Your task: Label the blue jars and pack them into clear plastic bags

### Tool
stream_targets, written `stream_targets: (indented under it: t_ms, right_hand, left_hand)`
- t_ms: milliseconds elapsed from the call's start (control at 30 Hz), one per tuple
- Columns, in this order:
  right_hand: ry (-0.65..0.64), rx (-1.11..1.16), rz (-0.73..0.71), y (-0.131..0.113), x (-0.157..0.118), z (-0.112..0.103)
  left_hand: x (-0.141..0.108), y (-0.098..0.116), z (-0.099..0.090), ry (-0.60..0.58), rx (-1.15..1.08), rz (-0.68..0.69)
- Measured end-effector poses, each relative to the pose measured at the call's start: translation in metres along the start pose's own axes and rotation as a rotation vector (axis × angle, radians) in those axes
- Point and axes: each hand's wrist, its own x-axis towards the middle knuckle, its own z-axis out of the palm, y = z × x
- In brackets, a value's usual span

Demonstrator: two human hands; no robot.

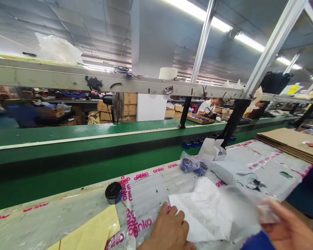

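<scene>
Nearest the camera, the left hand point(168, 227) is laid on the tabletop point(151, 198), fingers slightly spread and bent, with nothing seen gripped; by the right hand point(292, 222), blurred white film point(243, 211) is pinched between thumb and fingers.

From the left, yellow sheets point(86, 231) are laid at the near side, with a black-and-blue puck point(113, 192) set beyond them, near the far edge. No wrapping is seen on it. Between the hands, a white sheet point(200, 211) is spread, creased, with nothing visible on it. Beyond it, blue items point(202, 169) are already held in a clear bag point(186, 156), and a white box point(208, 149) is stood with its flaps up. By these signs, the work seems only partly done: the puck is left unwrapped and the box unclosed.

Along the far edge, the tabletop is bordered by a lower green belt point(94, 166). Room is left between the puck and the clear bag, ahead of the left hand. Farther right, movement would be limited by stacked cardboard point(284, 139) and by the tabletop's end, beyond which a dark gap is seen.
</scene>
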Motion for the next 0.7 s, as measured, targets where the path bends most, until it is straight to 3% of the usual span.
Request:
stream_targets:
  t_ms: [67,133,233,300,433,533,700]
  right_hand:
    - [0.094,0.136,-0.009,-0.024,0.002,-0.005]
    - [0.091,0.132,-0.006,-0.029,-0.012,0.008]
    - [-0.055,-0.008,0.065,-0.002,-0.046,0.051]
    - [-0.289,-0.161,0.103,0.026,-0.064,0.083]
    - [-0.641,-0.235,0.052,0.062,-0.091,0.138]
    - [-0.845,-0.214,0.083,0.064,-0.114,0.167]
    - [-0.939,-0.166,0.245,0.062,-0.139,0.196]
  left_hand:
    - [-0.001,-0.002,0.003,0.038,-0.076,-0.018]
    - [-0.005,-0.005,0.004,0.18,-0.22,-0.025]
    - [-0.015,-0.006,-0.013,0.507,-0.501,-0.03]
    - [-0.025,-0.004,-0.035,0.625,-0.711,-0.069]
    - [-0.045,-0.004,-0.072,0.628,-1.09,-0.28]
    - [-0.059,-0.017,-0.078,0.656,-1.242,-0.339]
    - [-0.09,-0.042,-0.075,0.785,-1.322,-0.365]
